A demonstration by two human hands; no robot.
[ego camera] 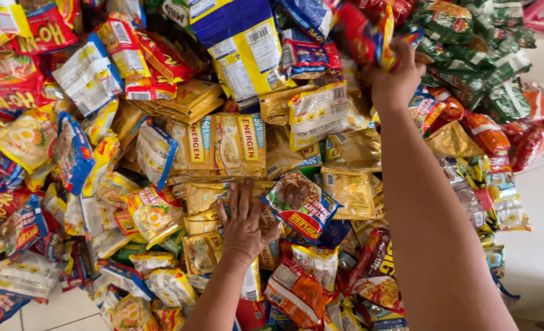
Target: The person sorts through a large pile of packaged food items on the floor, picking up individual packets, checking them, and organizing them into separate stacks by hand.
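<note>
You are pressing your left hand [244, 224] flat, fingers spread, onto a stack of golden-yellow sachets [203, 216] in the middle of the heap; it is gripping nothing, only resting there. Just beside its fingertips a blue and yellow noodle packet [301, 205] is lying tilted on the pile. You are stretching your right hand [396, 76] far up to the top of the heap, where its fingers are closing around the edge of a red and yellow snack packet [370, 37]. Between both hands wide golden sachet strips [218, 146] are lying face up. The whole heap of packets is sitting on a pale tiled floor [539, 251], with green packets [477, 55] piling up just right of your raised hand.
</note>
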